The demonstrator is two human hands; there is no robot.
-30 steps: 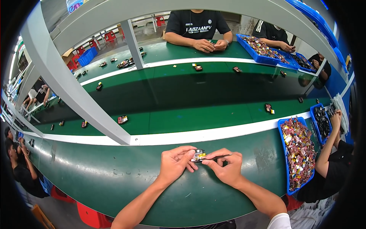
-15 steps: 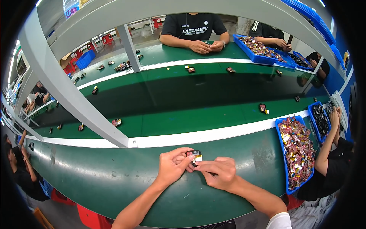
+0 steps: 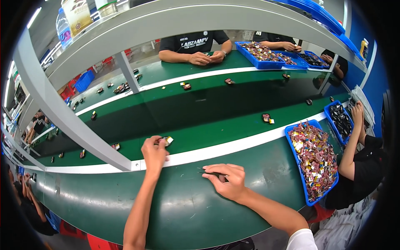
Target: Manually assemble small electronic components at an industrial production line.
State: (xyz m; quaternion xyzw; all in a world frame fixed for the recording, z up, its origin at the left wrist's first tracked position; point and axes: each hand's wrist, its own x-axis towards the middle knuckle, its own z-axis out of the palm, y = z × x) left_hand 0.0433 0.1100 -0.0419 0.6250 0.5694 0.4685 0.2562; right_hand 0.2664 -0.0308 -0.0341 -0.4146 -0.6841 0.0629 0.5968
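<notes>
My left hand (image 3: 153, 153) reaches over the white rail at the conveyor's near edge. Its closed fingers pinch a small black-cased part (image 3: 168, 141) with a white and yellow patch, held at the green belt; whether the part touches the belt I cannot tell. Lower and to the right, my right hand (image 3: 228, 180) is closed around dark tweezers (image 3: 205, 171), whose two thin tips point left above the green worktable (image 3: 183, 208). Much of the tweezers is hidden inside the hand.
On the right, a blue tray (image 3: 309, 199) holds many small reddish parts, beside a tray of black pieces (image 3: 340, 118). Similar black-cased parts (image 3: 266, 118) lie scattered along the belt (image 3: 216, 129). A grey frame post (image 3: 79, 112) rises at left. Other people work across and at right.
My left hand has carried the black-cased part forward and left, away from my right hand, to the belt. My right hand stays over the table with the tweezers. The view has shifted.
</notes>
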